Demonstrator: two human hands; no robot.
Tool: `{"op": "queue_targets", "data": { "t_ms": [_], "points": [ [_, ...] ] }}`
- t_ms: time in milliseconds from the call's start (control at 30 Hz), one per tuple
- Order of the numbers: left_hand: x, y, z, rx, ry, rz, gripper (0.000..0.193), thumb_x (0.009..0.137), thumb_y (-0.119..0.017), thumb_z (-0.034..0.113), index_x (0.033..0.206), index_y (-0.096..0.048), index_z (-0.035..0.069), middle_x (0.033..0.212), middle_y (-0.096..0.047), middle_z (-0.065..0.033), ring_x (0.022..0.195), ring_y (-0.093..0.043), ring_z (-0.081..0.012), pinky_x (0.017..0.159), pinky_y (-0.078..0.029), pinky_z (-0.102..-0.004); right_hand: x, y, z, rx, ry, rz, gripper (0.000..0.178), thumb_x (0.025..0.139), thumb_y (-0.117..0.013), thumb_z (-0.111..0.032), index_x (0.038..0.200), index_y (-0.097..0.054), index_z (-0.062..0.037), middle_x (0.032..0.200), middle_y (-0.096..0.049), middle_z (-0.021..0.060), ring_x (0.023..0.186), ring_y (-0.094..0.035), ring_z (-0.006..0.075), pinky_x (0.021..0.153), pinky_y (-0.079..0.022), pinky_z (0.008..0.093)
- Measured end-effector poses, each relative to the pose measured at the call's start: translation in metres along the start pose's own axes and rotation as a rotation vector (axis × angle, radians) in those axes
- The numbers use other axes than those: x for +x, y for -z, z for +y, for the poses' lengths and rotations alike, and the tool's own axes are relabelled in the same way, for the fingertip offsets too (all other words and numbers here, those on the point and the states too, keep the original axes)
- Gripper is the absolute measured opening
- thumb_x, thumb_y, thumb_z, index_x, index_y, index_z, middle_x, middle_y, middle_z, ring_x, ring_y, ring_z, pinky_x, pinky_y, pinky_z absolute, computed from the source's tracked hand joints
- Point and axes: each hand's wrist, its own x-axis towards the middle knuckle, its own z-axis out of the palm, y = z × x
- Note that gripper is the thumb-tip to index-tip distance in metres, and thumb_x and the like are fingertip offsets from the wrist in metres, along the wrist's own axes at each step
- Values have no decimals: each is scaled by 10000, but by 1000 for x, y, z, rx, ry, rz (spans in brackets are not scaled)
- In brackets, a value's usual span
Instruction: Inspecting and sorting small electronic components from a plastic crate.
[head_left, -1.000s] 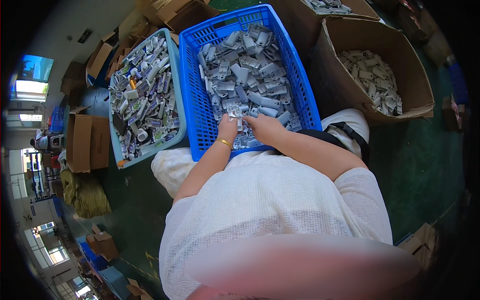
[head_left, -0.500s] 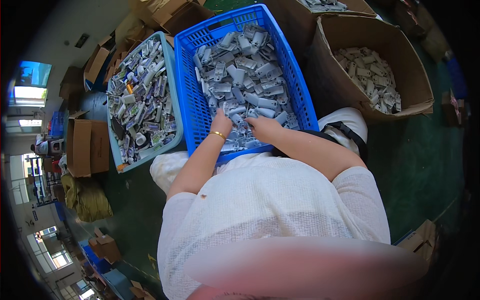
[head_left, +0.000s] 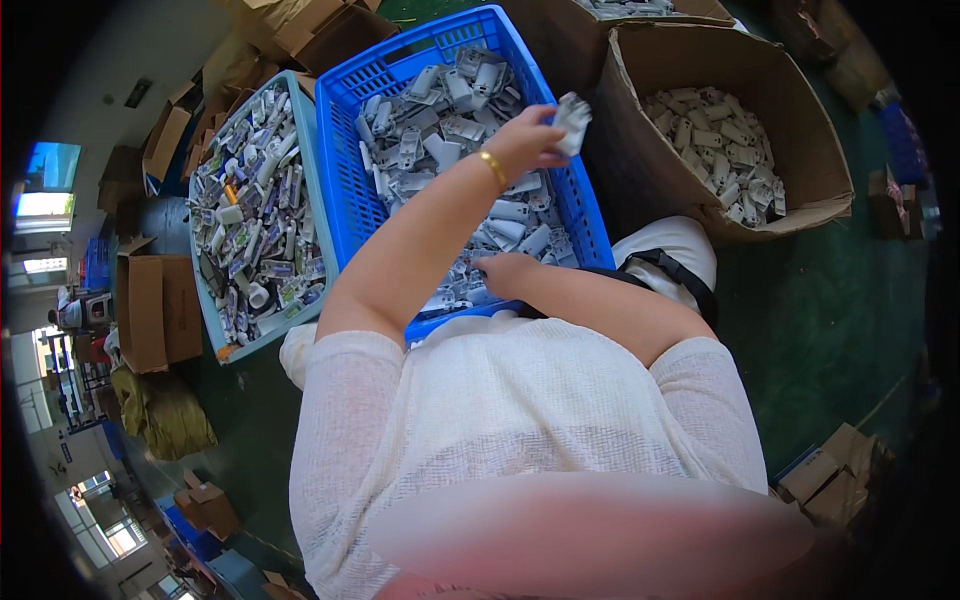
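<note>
My left hand (head_left: 530,138), a gold bangle on its wrist, is raised over the right rim of the blue plastic basket (head_left: 583,190). It grips a white plastic casing (head_left: 572,124), held upright at the fingertips. My right hand (head_left: 503,273) is low at the near end of the basket, its fingers down among the heaped grey-white plastic casings (head_left: 508,228). Its fingertips are partly hidden, so what they hold, if anything, does not show. My left forearm crosses above the heap and covers part of it.
Right of the basket stands an open cardboard box (head_left: 735,225) with similar white casings inside. A pale blue tub (head_left: 212,325) of mixed plastic parts stands on the left. Another cardboard box (head_left: 160,305) sits on the green floor (head_left: 255,400) farther left.
My left hand has come up out of the heap and swung right across the basket, carrying a white casing. My right hand stays low in the basket. The whole view has shifted slightly.
</note>
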Motion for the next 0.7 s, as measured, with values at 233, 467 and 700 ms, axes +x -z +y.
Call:
{"op": "queue_targets", "data": {
  "t_ms": [233, 467, 700],
  "points": [
    [13, 6, 5, 21, -315, 103, 377, 843, -492, 92, 1196, -380, 19, 1075, -520, -141, 909, -572, -227, 748, -492, -311, -9, 7, 2, 62, -10, 54, 414, 758, -427, -100, 1166, -485, -132, 1041, -574, 141, 959, -553, 288, 773, -448, 405],
    [-72, 193, -199, 1247, 414, 152, 358, 678, -579, 158, 1024, -570, 68, 942, -616, -133, 903, -582, -278, 799, -454, -351, -6, 0, -1, 20, 1, -54, 426, 758, -432, -101, 1178, -485, -152, 1062, -569, 139, 962, -553, 293, 785, -447, 401],
    [-125, 180, -234, 1635, 720, -329, 396, 655, -618, 171, 1042, -579, 100, 1136, -493, -181, 1054, -499, -313, 872, -424, -382, 5, -6, 14, 78, -40, -93, 439, 788, -501, -209, 1222, -448, -185, 1054, -569, 148, 948, -553, 299, 792, -443, 396]
  ]
}}
